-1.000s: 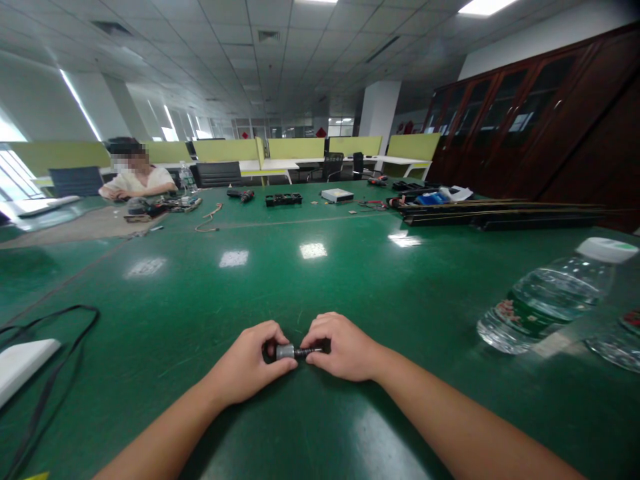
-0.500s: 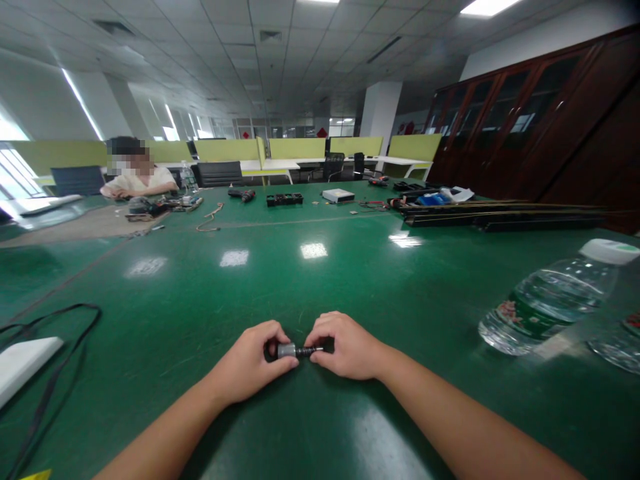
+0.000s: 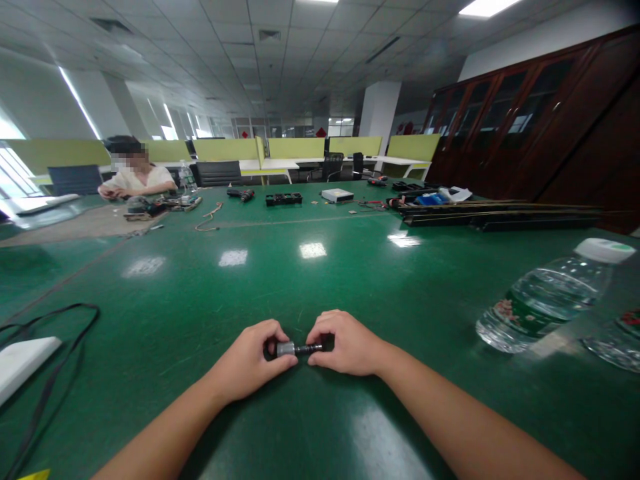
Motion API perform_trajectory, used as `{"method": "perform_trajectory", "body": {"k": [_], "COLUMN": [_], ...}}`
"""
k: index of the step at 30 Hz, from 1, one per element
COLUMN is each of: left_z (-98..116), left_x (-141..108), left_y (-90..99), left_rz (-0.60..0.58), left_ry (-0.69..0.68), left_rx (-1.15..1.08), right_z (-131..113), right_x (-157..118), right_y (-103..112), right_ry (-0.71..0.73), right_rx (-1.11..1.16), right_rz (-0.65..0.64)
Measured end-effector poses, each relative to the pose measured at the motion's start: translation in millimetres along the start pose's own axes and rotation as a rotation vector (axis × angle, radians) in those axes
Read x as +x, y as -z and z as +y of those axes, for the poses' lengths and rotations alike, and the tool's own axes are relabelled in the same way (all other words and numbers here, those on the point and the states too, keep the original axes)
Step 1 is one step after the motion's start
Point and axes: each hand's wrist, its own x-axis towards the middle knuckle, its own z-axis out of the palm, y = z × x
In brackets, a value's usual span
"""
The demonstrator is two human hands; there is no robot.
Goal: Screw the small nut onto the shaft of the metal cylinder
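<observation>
Low over the green table point(image 3: 280, 267), my left hand point(image 3: 253, 360) is closed round a small metal cylinder point(image 3: 286, 349). From its right side runs a thin, dark, ribbed shaft point(image 3: 306, 349), which looks like a screw or a spring; I cannot tell which. My right hand point(image 3: 345, 343) curls its thumb and fingers about the shaft's far end. Cylinder and shaft lie in one line, roughly level, between the two hands. The cylinder's left end is partly hidden by my left fingers.
At right stands a water bottle point(image 3: 543, 303), with part of another bottle point(image 3: 617, 340) beside it. A white box point(image 3: 25, 363) and a black strap point(image 3: 55, 373) lie at left. Farther back are a power drill point(image 3: 241, 194), black rails point(image 3: 500, 217) and a seated person point(image 3: 140, 179).
My right fingers have shifted very slightly at the shaft's end. My left hand keeps its grip on the cylinder, and the whole view has moved a touch.
</observation>
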Motion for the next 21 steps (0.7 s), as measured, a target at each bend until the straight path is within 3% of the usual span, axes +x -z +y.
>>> {"method": "perform_trajectory", "body": {"k": [21], "left_z": [-0.2], "left_x": [1.1], "left_y": [0.3], "left_rz": [-0.015], "left_ry": [0.019], "left_rx": [-0.021], "right_z": [23.4], "right_x": [-10.3], "right_y": [23.3], "right_ry": [-0.177], "right_rx": [0.036], "right_rz": [0.009]}}
